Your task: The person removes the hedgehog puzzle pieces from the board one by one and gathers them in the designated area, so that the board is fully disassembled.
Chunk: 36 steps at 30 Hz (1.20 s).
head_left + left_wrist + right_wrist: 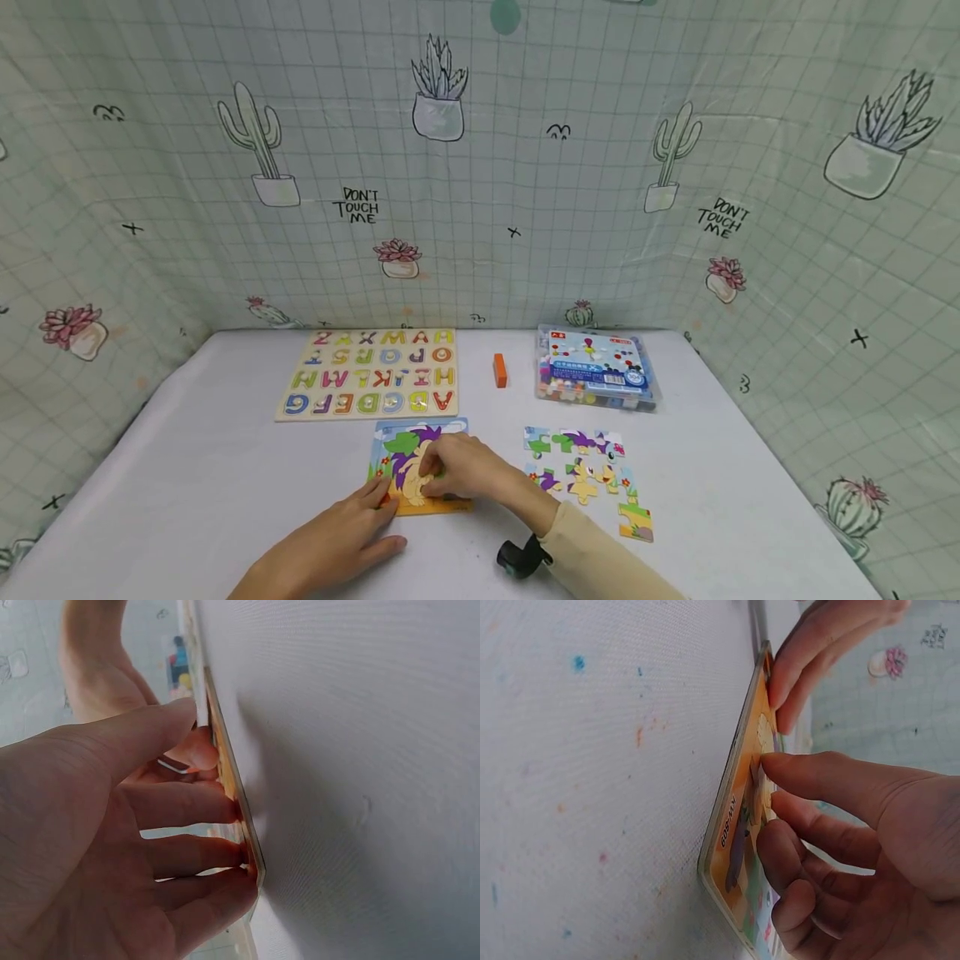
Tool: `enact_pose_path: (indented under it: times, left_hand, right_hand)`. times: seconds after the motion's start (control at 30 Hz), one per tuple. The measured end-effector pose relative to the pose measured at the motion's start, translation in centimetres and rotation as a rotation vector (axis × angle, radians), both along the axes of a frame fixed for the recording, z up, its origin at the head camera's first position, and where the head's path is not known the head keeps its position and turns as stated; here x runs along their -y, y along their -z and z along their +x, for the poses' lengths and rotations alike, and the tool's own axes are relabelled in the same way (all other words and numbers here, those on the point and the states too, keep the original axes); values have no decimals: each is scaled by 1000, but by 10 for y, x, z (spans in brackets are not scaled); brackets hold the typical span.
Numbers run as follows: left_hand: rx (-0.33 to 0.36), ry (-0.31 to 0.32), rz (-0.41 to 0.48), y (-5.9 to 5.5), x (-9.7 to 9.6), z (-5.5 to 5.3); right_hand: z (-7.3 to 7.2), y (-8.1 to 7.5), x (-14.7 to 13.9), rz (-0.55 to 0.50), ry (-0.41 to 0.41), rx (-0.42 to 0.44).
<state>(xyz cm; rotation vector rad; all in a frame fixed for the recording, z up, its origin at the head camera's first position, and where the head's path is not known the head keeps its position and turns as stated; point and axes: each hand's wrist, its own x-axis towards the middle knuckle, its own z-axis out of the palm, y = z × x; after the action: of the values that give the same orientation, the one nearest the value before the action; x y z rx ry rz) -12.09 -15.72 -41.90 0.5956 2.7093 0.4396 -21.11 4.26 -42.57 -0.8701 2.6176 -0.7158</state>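
Note:
A jigsaw puzzle board point(381, 454) with a purple-haired hedgehog picture lies on the table in front of me. My left hand point(341, 533) rests at its lower left corner, fingers extended and fingertips on its edge, as the left wrist view also shows. Over the middle of the picture, my right hand point(468, 471) bends down, thumb and forefinger pinching a cream puzzle piece point(768, 801) low against the board. The piece is mostly hidden by the fingers. Right of the board lie loose puzzle pieces point(582, 482) in rough rows, closest to the right forearm.
Behind the board lies a wooden alphabet board point(367, 373) with coloured letters. An orange block point(500, 371) stands to its right. Farther right is a clear plastic box point(596, 369) of small coloured parts. A black wrist device point(521, 557) sits under the right wrist. Patterned cloth walls surround the table.

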Motion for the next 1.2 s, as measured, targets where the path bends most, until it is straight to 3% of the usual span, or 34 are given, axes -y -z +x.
enact_pose_path:
  times: [0.27, 0.5, 0.97, 1.2]
  left_hand:
    - [-7, 5, 19, -1, 3, 1]
    - [-4, -2, 24, 1, 3, -2]
    - [-37, 34, 15, 1, 2, 0]
    - [-10, 18, -6, 1, 1, -2]
  right_hand:
    - [1, 1, 4, -34, 19, 73]
    - [4, -1, 4, 2, 98, 43]
    - [1, -5, 0, -60, 86, 89]
    - [1, -6, -3, -127, 73, 147]
